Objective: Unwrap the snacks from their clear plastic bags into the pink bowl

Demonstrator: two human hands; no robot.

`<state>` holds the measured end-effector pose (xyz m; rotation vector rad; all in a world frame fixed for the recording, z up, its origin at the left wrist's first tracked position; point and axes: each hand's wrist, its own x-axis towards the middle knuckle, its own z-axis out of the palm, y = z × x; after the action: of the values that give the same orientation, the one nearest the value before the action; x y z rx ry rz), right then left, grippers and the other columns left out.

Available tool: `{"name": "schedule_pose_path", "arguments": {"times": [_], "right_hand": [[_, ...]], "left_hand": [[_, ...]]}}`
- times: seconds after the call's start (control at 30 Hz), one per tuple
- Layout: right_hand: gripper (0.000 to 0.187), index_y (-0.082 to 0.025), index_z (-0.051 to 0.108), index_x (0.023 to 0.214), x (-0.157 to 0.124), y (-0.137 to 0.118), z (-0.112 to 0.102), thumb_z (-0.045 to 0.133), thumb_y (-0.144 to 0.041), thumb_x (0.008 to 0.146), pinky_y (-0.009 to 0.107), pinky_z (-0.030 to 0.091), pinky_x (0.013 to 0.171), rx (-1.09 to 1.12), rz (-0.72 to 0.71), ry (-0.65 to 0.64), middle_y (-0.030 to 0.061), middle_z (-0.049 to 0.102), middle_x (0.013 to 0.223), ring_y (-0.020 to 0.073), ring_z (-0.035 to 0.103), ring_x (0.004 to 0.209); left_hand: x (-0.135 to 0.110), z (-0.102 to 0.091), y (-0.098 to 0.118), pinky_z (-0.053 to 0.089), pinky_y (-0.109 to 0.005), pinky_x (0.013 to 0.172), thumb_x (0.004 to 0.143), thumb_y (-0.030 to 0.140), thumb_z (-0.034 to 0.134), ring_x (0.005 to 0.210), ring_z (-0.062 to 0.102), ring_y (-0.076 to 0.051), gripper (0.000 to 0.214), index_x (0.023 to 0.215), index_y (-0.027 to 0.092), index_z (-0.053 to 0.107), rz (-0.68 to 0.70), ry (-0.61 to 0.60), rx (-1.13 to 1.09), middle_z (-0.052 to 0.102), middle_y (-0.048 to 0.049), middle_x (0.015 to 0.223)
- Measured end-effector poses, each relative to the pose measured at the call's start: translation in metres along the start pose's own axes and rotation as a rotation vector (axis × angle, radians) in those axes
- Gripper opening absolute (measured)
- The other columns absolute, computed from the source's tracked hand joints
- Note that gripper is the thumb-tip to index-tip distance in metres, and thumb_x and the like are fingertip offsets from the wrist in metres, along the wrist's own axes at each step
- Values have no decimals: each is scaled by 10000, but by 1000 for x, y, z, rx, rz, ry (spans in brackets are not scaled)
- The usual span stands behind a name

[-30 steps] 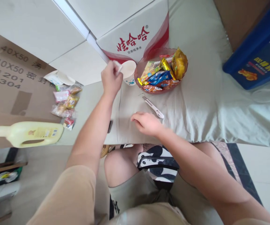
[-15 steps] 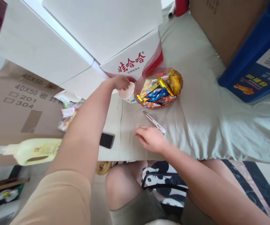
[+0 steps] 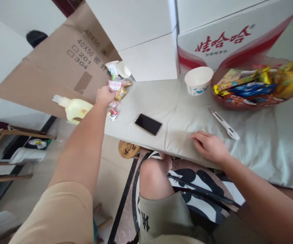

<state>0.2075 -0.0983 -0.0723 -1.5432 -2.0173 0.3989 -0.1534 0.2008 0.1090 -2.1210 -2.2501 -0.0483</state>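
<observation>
My left hand [image 3: 105, 96] reaches over a pile of small wrapped snacks, its fingers closed at the edge of a pink-and-white snack packet [image 3: 115, 85]. Its fingertips are partly hidden. Yellow and red packets [image 3: 113, 113] lie beside it. My right hand [image 3: 210, 146] rests on the cloth near the table edge, fingers loosely curled and holding nothing. A white utility knife [image 3: 224, 124] lies just beyond it. Farther back, a paper cup [image 3: 199, 81] with a blue print stands left of a reddish see-through bowl [image 3: 240, 105] full of wrapped snacks.
A black-screened phone [image 3: 148, 124] lies on the cloth between my hands. Two more paper cups [image 3: 118, 68] sit behind the snack pile. A pale yellow bottle [image 3: 74, 109] and a large cardboard sheet [image 3: 57, 64] are on the left. White boxes [image 3: 148, 57] line the back.
My left hand has moved left from the paper cup beside the bowl to the snack pile. The view has turned left. My right hand stays on the cloth near the knife.
</observation>
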Motion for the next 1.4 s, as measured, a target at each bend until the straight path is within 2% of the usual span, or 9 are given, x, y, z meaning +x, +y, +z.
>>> {"name": "schedule_pose_path", "arguments": {"times": [0.13, 0.23, 0.33, 0.57, 0.7, 0.8, 0.93, 1.1, 1.4], "right_hand": [[251, -189, 695, 927, -2, -4, 4, 445, -212, 936, 307, 427, 636, -177, -67, 27, 62, 751, 876, 198, 660, 673], [267, -189, 690, 909, -2, -7, 4, 430, -223, 953, 311, 428, 638, -247, -92, 40, 62, 750, 861, 193, 645, 653], [276, -192, 693, 902, -2, -9, 4, 425, -235, 954, 320, 429, 633, -276, -70, 37, 68, 751, 862, 197, 635, 644], [291, -200, 715, 904, -2, -10, 3, 432, -262, 929, 338, 432, 639, -230, 8, -21, 96, 753, 885, 214, 632, 656], [290, -198, 720, 927, 0, -11, 2, 436, -256, 913, 328, 417, 635, -164, 21, -27, 92, 755, 907, 212, 638, 664], [305, -189, 719, 972, 1, -13, -1, 426, -253, 915, 322, 425, 654, -74, 41, -20, 100, 756, 949, 213, 651, 698], [306, -187, 707, 1036, -2, -11, -16, 432, -254, 919, 309, 440, 677, 49, 136, 57, 91, 733, 930, 197, 632, 688], [279, -215, 689, 1000, -10, 8, -46, 421, -246, 930, 334, 454, 773, -40, 340, 220, 91, 702, 905, 241, 637, 838], [404, -143, 669, 1224, -18, 52, -62, 552, -358, 903, 457, 425, 856, -229, 563, 208, 204, 658, 1181, 384, 539, 1086]], "left_hand": [[6, 39, -53, 462, -425, 1047, 785, 355, 722, 1263, 603, -376, 431, 1146, 121, 699, -143, -129, 64, 695, -192, 1249], [6, 73, -74, 480, -416, 1038, 647, 345, 820, 1255, 611, -394, 602, 1191, 129, 678, -167, -284, 19, 677, -204, 1268], [1, 95, -89, 433, -419, 1096, 554, 218, 837, 1282, 570, -370, 580, 1109, 170, 674, -143, -274, -166, 675, -167, 1201], [-25, 86, -98, 472, -433, 1009, 609, 138, 696, 1036, 624, -276, 260, 829, 229, 593, -186, -121, -436, 669, -46, 888], [-73, 60, -56, 555, -382, 826, 749, 296, 589, 978, 660, -241, 271, 1011, 229, 604, -179, -30, -797, 709, -75, 982], [-131, 55, 8, 577, -374, 816, 731, 346, 539, 1092, 672, -275, 381, 1066, 204, 651, -8, -214, -1371, 731, -113, 1106], [-195, 85, 112, 564, -336, 664, 647, 282, 588, 1060, 693, -286, 419, 1060, 244, 652, -74, -555, -1805, 735, -75, 1133], [-224, 133, 212, 549, -326, 633, 701, 463, 679, 940, 700, -254, 396, 1035, 258, 613, -156, -766, -1939, 720, -69, 1049], [-215, 138, 244, 555, -327, 840, 582, 187, 791, 1105, 653, -226, 677, 1209, 334, 580, 107, -677, -1776, 648, -28, 1199]]}}
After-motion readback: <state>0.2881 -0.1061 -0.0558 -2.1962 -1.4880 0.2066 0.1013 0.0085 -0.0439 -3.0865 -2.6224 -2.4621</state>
